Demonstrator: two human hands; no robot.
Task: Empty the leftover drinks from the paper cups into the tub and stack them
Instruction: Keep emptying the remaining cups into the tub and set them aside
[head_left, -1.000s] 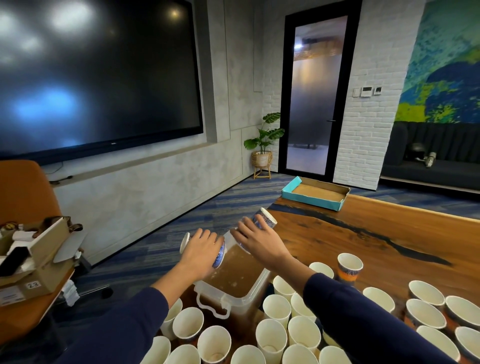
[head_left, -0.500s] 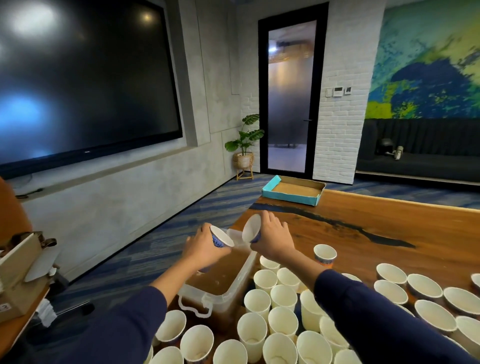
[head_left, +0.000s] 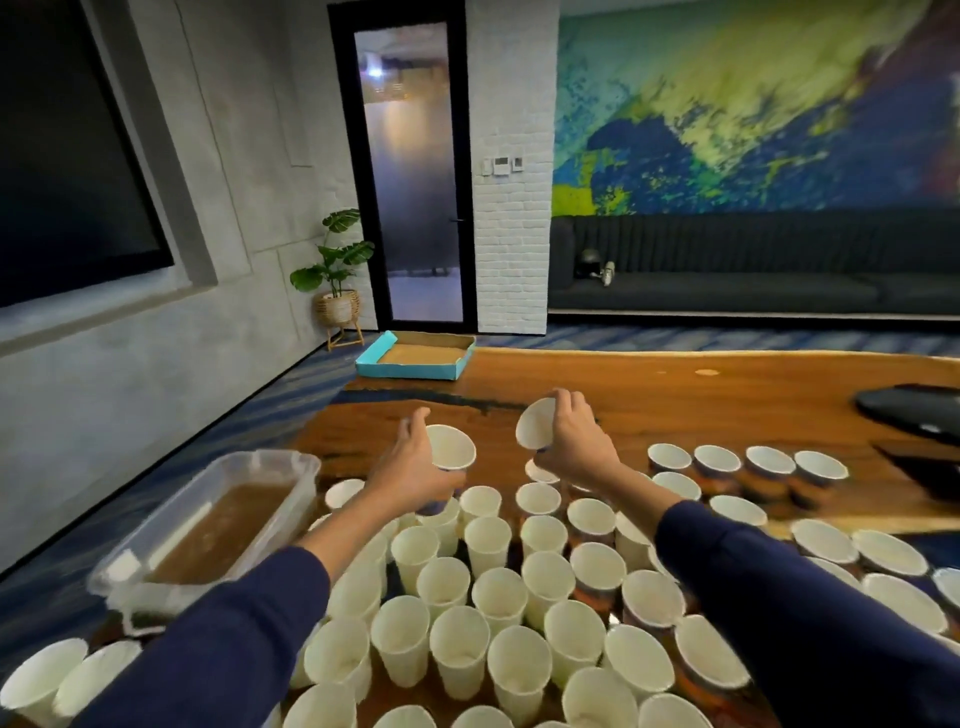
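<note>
One paper cup (head_left: 451, 447) was gripped by the left hand (head_left: 410, 470), another cup (head_left: 536, 428) by the right hand (head_left: 571, 441), mid-frame above the crowded worktop (head_left: 675, 395); tub (head_left: 208, 525) lower left, brown liquid inside.

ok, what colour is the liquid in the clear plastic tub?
Murky brown, seen in the head view: the clear plastic tub on the table's left holds it.

Both arms are in plain dark navy long sleeves, left sleeve (head_left: 228, 639) and right sleeve (head_left: 810, 623), ending past the wrists, hands bare.
</note>
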